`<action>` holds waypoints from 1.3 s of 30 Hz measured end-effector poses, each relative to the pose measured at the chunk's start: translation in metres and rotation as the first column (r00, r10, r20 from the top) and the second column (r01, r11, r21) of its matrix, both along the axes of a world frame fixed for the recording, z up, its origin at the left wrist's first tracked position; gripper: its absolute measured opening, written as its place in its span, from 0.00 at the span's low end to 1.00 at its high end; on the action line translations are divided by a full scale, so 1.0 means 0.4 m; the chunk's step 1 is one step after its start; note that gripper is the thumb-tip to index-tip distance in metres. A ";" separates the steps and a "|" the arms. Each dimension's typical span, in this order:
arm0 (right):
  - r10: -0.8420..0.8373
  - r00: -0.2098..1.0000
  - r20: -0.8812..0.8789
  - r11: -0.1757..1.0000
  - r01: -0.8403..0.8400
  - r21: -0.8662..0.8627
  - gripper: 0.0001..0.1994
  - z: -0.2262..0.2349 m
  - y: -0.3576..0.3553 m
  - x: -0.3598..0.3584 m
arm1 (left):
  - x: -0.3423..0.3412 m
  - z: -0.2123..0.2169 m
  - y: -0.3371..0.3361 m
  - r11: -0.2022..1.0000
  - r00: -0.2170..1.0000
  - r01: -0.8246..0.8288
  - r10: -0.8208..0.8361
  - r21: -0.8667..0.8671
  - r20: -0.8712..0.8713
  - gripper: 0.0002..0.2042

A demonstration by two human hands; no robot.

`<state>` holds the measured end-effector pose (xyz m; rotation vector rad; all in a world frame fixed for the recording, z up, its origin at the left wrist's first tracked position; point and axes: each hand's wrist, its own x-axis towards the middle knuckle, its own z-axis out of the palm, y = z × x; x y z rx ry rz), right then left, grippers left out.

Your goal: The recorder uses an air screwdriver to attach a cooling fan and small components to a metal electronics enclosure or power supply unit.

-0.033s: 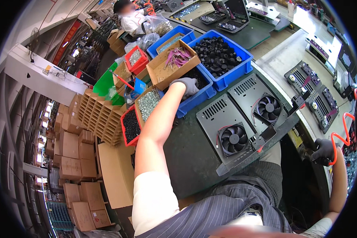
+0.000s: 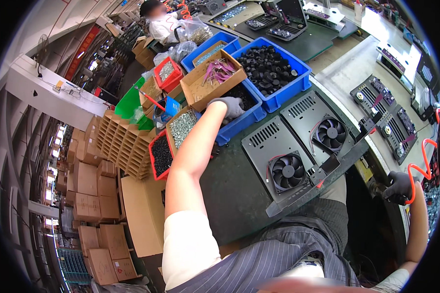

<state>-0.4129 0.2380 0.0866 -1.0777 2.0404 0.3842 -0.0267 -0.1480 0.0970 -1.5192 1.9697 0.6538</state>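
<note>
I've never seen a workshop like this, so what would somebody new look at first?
Probably the two black fans on dark metal panels, just right of the middle. Above them, a big blue bin is heaped with black round parts, and the gloved left hand reaches into another blue bin beside it. At far right, a bright orange coiled hose curls by the gloved right hand.

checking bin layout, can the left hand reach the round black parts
Likely yes: the left hand is at the neighbouring blue bin, and the round black parts lie uncovered right beside it.
</note>
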 end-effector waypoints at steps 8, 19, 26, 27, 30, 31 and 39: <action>-0.381 0.830 0.408 0.924 0.333 0.186 0.26 -0.033 -0.016 0.013 | 0.014 -0.068 -0.017 0.983 0.998 0.003 -0.016 -0.183 -0.069 0.28; -0.473 0.567 0.674 0.877 0.373 0.302 0.21 -0.113 0.019 -0.050 | 0.167 -0.121 -0.051 0.584 -0.117 -0.344 0.750 0.735 -0.651 0.08; -0.412 0.777 0.476 0.902 0.421 0.092 0.28 0.078 0.105 0.032 | 0.192 -0.101 -0.043 0.592 -0.053 -0.396 0.749 0.702 -0.661 0.13; -0.370 0.790 0.489 0.911 0.412 0.023 0.28 0.096 0.124 0.058 | 0.189 -0.099 -0.036 0.601 -0.054 -0.380 0.744 0.702 -0.666 0.12; -0.339 0.738 0.584 0.876 0.474 -0.091 0.29 0.124 0.175 0.132 | 0.185 -0.092 -0.015 0.645 -0.061 -0.327 0.715 0.690 -0.697 0.12; -0.320 0.709 0.628 0.848 0.511 -0.144 0.29 0.119 0.194 0.160 | 0.185 -0.090 -0.008 0.637 -0.165 -0.275 0.707 0.720 -0.688 0.10; -0.128 0.524 0.842 0.808 0.547 -0.218 0.34 -0.038 0.211 0.336 | 0.278 -0.104 0.182 0.464 -0.504 0.056 0.777 0.884 -0.376 0.07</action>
